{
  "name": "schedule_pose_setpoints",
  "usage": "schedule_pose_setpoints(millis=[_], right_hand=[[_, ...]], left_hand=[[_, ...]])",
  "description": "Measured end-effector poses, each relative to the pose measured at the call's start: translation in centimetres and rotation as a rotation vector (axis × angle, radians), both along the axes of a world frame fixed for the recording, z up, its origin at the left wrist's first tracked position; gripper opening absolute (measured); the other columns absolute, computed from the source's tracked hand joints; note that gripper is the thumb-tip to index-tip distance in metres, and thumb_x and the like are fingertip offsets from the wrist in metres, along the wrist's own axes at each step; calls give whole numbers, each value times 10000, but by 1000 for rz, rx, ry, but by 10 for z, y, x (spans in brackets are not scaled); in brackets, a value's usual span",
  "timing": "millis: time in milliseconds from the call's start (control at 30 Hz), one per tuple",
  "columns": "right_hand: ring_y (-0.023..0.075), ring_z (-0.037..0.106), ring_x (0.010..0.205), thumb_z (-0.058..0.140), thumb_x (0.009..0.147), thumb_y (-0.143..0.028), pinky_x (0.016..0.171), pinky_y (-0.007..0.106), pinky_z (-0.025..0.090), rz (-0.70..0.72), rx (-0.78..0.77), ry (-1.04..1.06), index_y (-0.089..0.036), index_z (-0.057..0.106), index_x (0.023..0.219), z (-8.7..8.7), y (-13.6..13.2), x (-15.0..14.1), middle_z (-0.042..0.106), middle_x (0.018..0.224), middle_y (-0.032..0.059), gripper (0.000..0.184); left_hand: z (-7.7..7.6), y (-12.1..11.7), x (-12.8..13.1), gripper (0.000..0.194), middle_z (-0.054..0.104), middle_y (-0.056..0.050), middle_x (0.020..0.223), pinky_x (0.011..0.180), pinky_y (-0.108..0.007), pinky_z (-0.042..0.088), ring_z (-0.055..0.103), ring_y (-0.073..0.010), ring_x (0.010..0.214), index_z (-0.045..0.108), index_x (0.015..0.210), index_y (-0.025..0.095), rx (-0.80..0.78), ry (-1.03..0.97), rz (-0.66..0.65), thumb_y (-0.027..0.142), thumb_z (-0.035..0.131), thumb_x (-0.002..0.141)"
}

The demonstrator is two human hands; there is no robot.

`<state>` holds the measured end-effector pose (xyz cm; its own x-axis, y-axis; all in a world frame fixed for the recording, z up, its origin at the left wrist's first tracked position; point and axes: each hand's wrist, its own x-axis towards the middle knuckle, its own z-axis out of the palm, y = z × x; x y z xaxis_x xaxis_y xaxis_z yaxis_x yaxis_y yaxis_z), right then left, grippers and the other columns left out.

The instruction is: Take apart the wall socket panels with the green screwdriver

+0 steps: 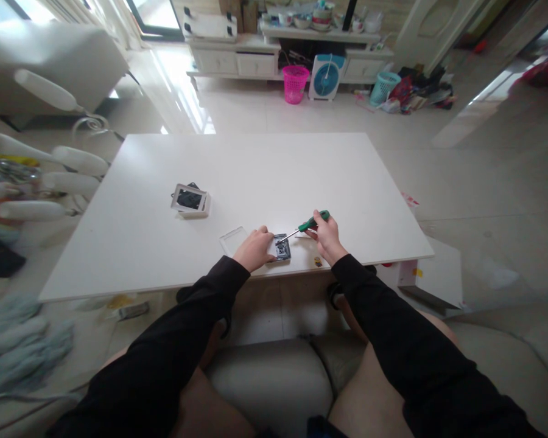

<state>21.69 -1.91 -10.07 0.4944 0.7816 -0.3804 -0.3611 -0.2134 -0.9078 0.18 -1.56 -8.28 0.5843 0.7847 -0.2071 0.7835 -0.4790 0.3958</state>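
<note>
In my right hand point(327, 238) is a screwdriver point(313, 222) with a green handle. Its metal shaft slants down to the left, and the tip is at a small open device point(282, 248) with dark inner parts. A thin light-coloured piece also shows by my right fingers; I cannot make out its kind. My left hand point(256, 248) grips the device's left side, thumb at the near edge and fingers at the far edge. Beside that hand lies a clear rectangular lid or frame point(232, 239). A small yellow and dark item point(318, 261) rests below my right hand.
A pale open box point(192, 204) with dark pieces stands on the white table point(274, 170), left of my hands. The table's near edge runs just below the device. Across the floor are a pink basket point(295, 84), a blue box fan point(326, 78) and a white cabinet point(214, 61).
</note>
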Motion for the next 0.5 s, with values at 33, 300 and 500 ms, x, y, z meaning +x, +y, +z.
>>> schedule_pose_setpoints(millis=[33, 300, 500], right_hand=[[111, 642, 664, 845, 763, -593, 599, 257, 617, 0, 1, -2, -221, 475, 841, 0, 0, 0, 563, 733, -74, 530], [111, 635, 658, 855, 756, -608, 575, 256, 623, -30, -23, 13, -214, 477, 824, -2, 2, -1, 557, 726, -70, 551], [114, 631, 640, 853, 770, -591, 563, 268, 633, -45, -72, 18, -211, 470, 793, -9, 3, 1, 554, 721, -61, 540]], left_hand=[[1, 0, 0, 396, 625, -118, 1133, 943, -372, 523, 655, -282, 1031, 722, 1084, 141, -2, -1, 1, 327, 853, 760], [2, -1, 1, 421, 625, -122, 1152, 970, -380, 521, 651, -288, 1063, 707, 1115, 138, -5, 8, 6, 314, 856, 763], [4, -1, 2, 362, 630, -134, 1156, 969, -393, 527, 650, -296, 1060, 696, 1058, 127, -14, 0, 1, 320, 828, 782]])
